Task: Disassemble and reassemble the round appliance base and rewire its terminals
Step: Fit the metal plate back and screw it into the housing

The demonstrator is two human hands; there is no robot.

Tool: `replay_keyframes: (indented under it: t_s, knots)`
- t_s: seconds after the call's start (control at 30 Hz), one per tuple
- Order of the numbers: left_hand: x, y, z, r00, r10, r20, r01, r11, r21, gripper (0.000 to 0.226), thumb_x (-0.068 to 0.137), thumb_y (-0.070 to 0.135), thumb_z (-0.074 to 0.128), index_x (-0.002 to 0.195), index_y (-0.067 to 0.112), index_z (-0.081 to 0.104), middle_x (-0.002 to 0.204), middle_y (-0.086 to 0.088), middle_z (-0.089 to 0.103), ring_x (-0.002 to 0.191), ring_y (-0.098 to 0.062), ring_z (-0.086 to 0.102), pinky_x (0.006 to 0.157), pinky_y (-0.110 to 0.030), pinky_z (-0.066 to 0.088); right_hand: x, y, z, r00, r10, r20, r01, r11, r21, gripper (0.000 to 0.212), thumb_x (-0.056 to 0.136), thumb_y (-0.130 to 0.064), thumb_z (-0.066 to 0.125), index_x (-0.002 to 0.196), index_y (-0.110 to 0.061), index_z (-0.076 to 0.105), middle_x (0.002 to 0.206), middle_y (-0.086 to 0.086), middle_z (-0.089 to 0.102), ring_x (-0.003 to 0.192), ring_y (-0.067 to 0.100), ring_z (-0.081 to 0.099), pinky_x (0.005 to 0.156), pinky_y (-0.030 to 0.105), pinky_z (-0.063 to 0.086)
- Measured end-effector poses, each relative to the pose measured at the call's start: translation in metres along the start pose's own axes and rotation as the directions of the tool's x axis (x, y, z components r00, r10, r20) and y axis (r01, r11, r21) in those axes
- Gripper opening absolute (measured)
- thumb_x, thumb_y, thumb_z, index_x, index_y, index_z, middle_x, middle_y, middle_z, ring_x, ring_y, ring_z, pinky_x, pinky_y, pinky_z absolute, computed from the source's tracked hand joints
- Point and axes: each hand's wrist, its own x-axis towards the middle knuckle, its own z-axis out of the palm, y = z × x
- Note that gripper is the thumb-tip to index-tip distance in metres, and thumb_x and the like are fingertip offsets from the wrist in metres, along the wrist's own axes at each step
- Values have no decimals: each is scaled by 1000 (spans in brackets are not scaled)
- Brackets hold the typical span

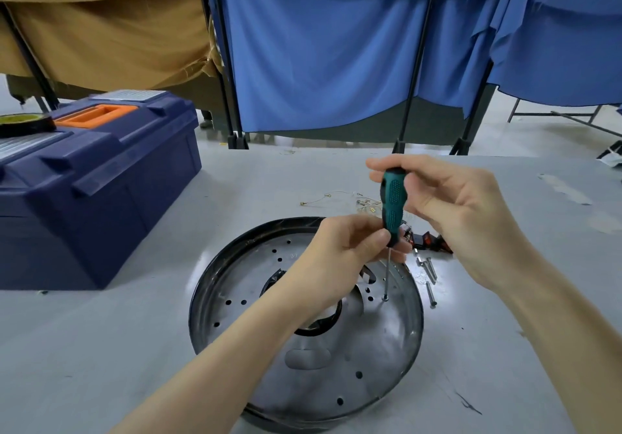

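The round metal appliance base (370,349), shiny with a black rim and several holes, lies flat on the grey table. A screwdriver (392,204) with a green and black handle stands upright over it, its thin shaft tip meeting a screw (385,298) in the base's right side. My right hand (454,211) grips the top of the handle. My left hand (350,248) pinches the handle's lower end, where the shaft starts. My left forearm crosses the base and hides its centre opening in part.
Loose long screws (430,277) lie just right of the base. Small black and red parts (427,240) and thin wires with terminals (336,198) lie behind it. A dark blue toolbox (101,178) with an orange handle stands at the left. Blue and tan curtains hang behind the table.
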Motion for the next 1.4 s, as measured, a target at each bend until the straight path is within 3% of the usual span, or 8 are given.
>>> replay_keyframes:
  t_s: [0.27, 0.43, 0.63, 0.73, 0.93, 1.1, 1.27, 1.4]
  knots:
    - [0, 4, 1, 997, -5, 71, 4, 1000, 16, 21, 101, 13, 50, 120, 11, 58, 99, -11, 74, 97, -25, 71, 97, -36, 52, -1, -3, -1, 997, -9, -77, 8, 1000, -22, 53, 82, 13, 66, 118, -26, 69, 99, -2, 73, 91, 15, 71, 80, 40, 60]
    - [3, 7, 3, 1000, -11, -15, 11, 999, 51, 32, 90, 16, 68, 112, -3, 55, 86, -16, 72, 85, -32, 72, 89, -54, 53, -2, -6, 4, 1000, 0, -24, -2, 996, -93, 26, 81, -28, 77, 106, -31, 71, 109, 1, 62, 93, 15, 64, 75, 41, 59]
    - [5, 5, -3, 997, -32, 66, 31, 999, 23, 21, 102, 9, 45, 114, -1, 60, 102, -17, 73, 93, -24, 72, 82, -25, 57, -1, -4, -4, 998, 17, -55, -18, 1000, -10, 37, 91, 3, 61, 118, -20, 68, 105, -2, 73, 94, 16, 72, 84, 43, 59]
    - [7, 4, -3, 1000, -12, 5, 11, 1000, 8, 23, 94, 10, 63, 106, -7, 54, 90, -21, 72, 82, -30, 73, 75, -30, 59, -1, -3, 3, 1000, 17, -1, -17, 998, -58, 26, 84, -33, 74, 110, -29, 69, 105, -5, 66, 94, 17, 67, 76, 30, 57]
    - [5, 5, -8, 993, -35, 109, 29, 998, 54, 17, 100, 11, 51, 112, 7, 62, 97, -9, 75, 95, -25, 72, 92, -41, 55, 0, -3, -3, 999, 12, -51, -12, 1000, -11, 42, 86, 1, 68, 114, -29, 70, 97, -4, 74, 93, 16, 71, 82, 31, 58]
    - [8, 7, -2, 999, -8, 40, 3, 993, 118, 29, 88, 18, 72, 107, -1, 61, 88, -20, 72, 86, -37, 70, 83, -53, 56, -1, -4, 5, 1000, 11, -15, -13, 995, -95, 33, 78, -28, 80, 109, -30, 70, 99, -6, 64, 93, 18, 65, 75, 29, 57]
    - [5, 8, -7, 991, -34, 127, 30, 999, 38, 26, 101, 10, 49, 125, 5, 58, 103, -9, 74, 96, -19, 72, 84, -26, 56, -1, -5, -5, 999, 27, -26, -27, 1000, 7, 48, 85, 9, 65, 122, -21, 65, 99, -3, 75, 92, 16, 72, 84, 30, 58]
    - [7, 7, -3, 999, -30, 26, 29, 999, 46, 24, 94, 11, 63, 111, -4, 55, 89, -18, 74, 83, -29, 73, 80, -38, 60, -2, -6, 2, 999, 49, -23, -50, 996, -77, 38, 80, -27, 76, 116, -35, 68, 107, -6, 66, 88, 14, 67, 69, 28, 57]
